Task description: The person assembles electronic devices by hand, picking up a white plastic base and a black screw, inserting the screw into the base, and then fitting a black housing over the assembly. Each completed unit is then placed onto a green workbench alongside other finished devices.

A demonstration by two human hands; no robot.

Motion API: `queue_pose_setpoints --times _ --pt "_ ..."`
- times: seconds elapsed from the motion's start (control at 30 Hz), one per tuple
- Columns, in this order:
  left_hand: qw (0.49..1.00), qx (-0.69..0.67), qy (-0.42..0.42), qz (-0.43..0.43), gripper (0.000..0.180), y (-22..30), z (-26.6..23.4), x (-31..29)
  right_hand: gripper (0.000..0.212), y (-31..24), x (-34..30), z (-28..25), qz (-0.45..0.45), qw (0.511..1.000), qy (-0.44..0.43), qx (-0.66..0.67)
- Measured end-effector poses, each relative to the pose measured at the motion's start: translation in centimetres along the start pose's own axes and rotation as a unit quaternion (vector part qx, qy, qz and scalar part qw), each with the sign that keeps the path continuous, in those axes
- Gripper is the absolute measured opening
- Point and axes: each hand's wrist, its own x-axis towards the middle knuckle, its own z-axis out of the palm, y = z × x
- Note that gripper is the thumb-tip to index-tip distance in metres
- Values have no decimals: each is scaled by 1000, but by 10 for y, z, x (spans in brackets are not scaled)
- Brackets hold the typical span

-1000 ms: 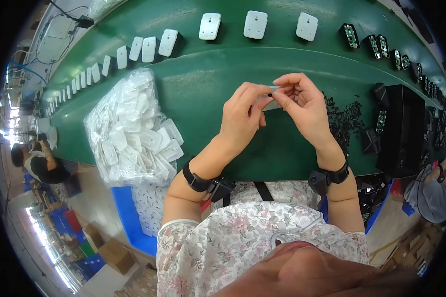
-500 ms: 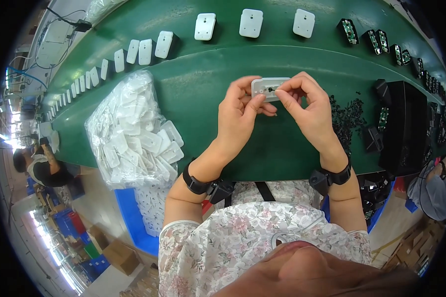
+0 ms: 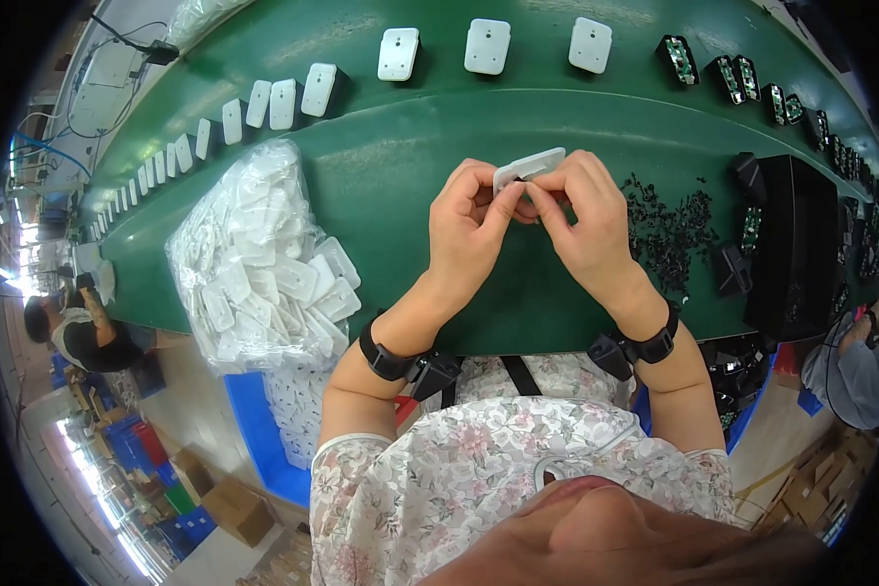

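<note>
A white plastic cover (image 3: pixel 541 164) is held up over the green table, tilted. My left hand (image 3: pixel 471 215) is closed on its left end, thumb at the near side. The fingers of my right hand (image 3: pixel 586 210) pinch together at the cover's near edge. Between the two thumbs a small black part (image 3: pixel 520 180) shows in part; most of it is hidden by the fingers. To the right of my right hand lies a loose heap of small black parts (image 3: pixel 669 234). A clear bag of white covers (image 3: pixel 264 259) lies left of my left hand.
White-topped boxes (image 3: pixel 487 47) stand in a curved row along the far side. Black housings with green circuit boards (image 3: pixel 676 61) continue it at the right. A black bin (image 3: pixel 796 244) stands at the right, and a blue crate (image 3: pixel 269 439) sits below the table's front edge.
The white cover has tipped from showing its inner face to a steep tilt. My right hand has moved slightly left and closer to my left hand.
</note>
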Motion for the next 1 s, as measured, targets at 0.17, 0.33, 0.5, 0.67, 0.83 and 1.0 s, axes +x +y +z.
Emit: queue_pose_setpoints --times 0.17,0.33,0.5,0.67,0.83,1.0 --pt "997 -46 -2 -60 9 6 -4 -1 20 -12 11 -20 13 1000 24 -16" --pt "998 -33 -27 -52 9 7 -2 -1 24 4 8 -20 88 988 -76 97" --pt "996 -22 -47 -69 8 6 -3 -1 21 -5 10 -25 167 975 -118 91" --pt "991 -38 -49 -122 14 12 -4 1 21 0 13 -25 171 975 -116 80" --pt "997 18 38 -65 13 1 -19 14 27 19 37 -40 123 985 -79 94" --pt "959 260 55 -97 8 -15 -33 29 57 127 104 -103 36 886 173 -429"
